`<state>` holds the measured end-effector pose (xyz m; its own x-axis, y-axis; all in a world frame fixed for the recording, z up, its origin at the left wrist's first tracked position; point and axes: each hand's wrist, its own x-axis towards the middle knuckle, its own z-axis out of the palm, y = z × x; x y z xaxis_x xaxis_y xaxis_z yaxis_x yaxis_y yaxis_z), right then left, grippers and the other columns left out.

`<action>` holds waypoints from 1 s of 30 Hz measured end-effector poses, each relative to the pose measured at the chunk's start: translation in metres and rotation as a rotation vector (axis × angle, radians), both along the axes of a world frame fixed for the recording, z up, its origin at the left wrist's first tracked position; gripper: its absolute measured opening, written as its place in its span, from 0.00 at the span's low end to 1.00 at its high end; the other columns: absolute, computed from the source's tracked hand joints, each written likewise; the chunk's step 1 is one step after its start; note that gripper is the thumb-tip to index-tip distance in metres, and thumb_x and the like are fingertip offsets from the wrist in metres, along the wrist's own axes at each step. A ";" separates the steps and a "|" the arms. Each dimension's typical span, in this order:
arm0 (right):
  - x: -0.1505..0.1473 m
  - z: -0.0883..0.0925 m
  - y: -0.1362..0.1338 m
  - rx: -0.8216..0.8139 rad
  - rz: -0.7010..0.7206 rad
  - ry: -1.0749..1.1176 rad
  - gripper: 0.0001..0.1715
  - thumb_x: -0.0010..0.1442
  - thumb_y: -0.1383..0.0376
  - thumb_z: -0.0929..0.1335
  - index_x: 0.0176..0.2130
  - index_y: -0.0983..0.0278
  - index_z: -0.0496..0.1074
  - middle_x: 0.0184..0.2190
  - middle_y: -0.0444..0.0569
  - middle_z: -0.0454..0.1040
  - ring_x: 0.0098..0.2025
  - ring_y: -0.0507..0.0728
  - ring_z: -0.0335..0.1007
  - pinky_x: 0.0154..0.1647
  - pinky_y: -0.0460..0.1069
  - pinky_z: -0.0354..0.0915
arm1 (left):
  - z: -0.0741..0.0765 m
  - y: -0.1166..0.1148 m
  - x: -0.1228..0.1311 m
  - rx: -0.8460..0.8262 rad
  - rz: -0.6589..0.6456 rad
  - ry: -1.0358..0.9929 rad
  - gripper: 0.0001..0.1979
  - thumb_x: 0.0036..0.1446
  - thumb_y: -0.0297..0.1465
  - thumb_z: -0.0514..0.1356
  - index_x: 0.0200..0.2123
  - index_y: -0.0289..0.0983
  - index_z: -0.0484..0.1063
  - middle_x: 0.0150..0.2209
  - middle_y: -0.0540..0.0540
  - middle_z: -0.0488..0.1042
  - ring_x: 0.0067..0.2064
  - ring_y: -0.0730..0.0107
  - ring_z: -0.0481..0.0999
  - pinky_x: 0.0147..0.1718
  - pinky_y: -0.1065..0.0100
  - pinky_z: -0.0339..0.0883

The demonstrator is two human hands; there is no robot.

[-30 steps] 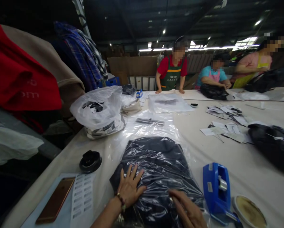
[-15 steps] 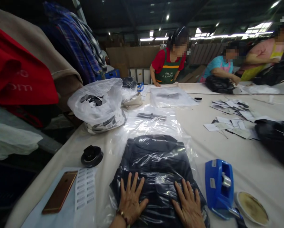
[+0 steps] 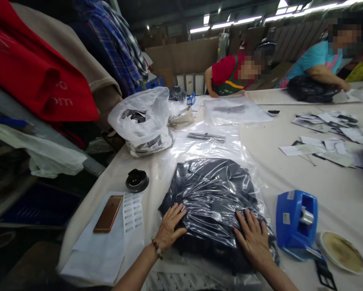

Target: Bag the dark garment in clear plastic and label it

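A folded dark garment (image 3: 211,190) lies flat inside a clear plastic bag on the table in front of me. My left hand (image 3: 169,227) rests on the left side of the bag, fingers stretched out, with a beaded bracelet on the wrist. On the bag's right side lies my right hand (image 3: 253,237), palm down and fingers spread. Neither hand grips anything. Wrinkles run across the shiny plastic between the two hands. The bag's clear upper part (image 3: 207,138), with a dark printed box, stretches away beyond the garment.
Right of the bag stands a blue tape dispenser (image 3: 295,226) beside a round dish (image 3: 342,252). To the left lie a phone (image 3: 108,214), label sheets (image 3: 133,212) and a black round object (image 3: 137,180). Behind are a white plastic bag (image 3: 141,117), scattered cards (image 3: 323,147) and co-workers (image 3: 230,74).
My hands still lie flat on the bagged garment, whose plastic now shows more creases. The view has shifted, so the table appears further right. The co-worker in red bends lower over the table.
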<state>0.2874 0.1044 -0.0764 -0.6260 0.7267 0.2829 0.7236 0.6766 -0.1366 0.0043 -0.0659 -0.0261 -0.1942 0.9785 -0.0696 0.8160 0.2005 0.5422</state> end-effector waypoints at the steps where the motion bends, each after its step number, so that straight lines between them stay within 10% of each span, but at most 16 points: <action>1: 0.000 0.000 0.000 0.001 0.001 0.000 0.31 0.61 0.52 0.50 0.57 0.63 0.59 0.60 0.58 0.55 0.63 0.63 0.43 0.59 0.64 0.44 | -0.002 0.000 0.002 0.019 0.026 -0.016 0.30 0.54 0.43 0.57 0.58 0.46 0.54 0.62 0.44 0.53 0.63 0.55 0.48 0.59 0.44 0.46; 11: -0.002 0.001 0.001 0.036 0.000 -0.017 0.31 0.62 0.54 0.51 0.57 0.64 0.60 0.59 0.58 0.57 0.62 0.64 0.46 0.58 0.64 0.45 | -0.012 0.021 0.022 0.205 0.387 -0.124 0.19 0.45 0.30 0.65 0.43 0.45 0.72 0.52 0.47 0.70 0.56 0.57 0.63 0.56 0.46 0.55; 19: 0.000 -0.006 0.002 0.026 0.001 -0.008 0.30 0.62 0.54 0.51 0.58 0.62 0.58 0.60 0.56 0.56 0.62 0.63 0.45 0.58 0.63 0.45 | 0.008 0.004 0.026 0.362 0.379 -0.037 0.11 0.53 0.32 0.58 0.42 0.39 0.71 0.44 0.45 0.73 0.51 0.60 0.68 0.50 0.53 0.62; 30: 0.000 -0.003 0.002 0.043 -0.016 -0.027 0.31 0.62 0.53 0.50 0.58 0.62 0.59 0.59 0.56 0.57 0.62 0.63 0.47 0.58 0.63 0.45 | 0.026 0.015 0.052 -0.064 0.343 0.199 0.07 0.53 0.26 0.56 0.24 0.37 0.65 0.28 0.49 0.70 0.35 0.65 0.67 0.35 0.63 0.57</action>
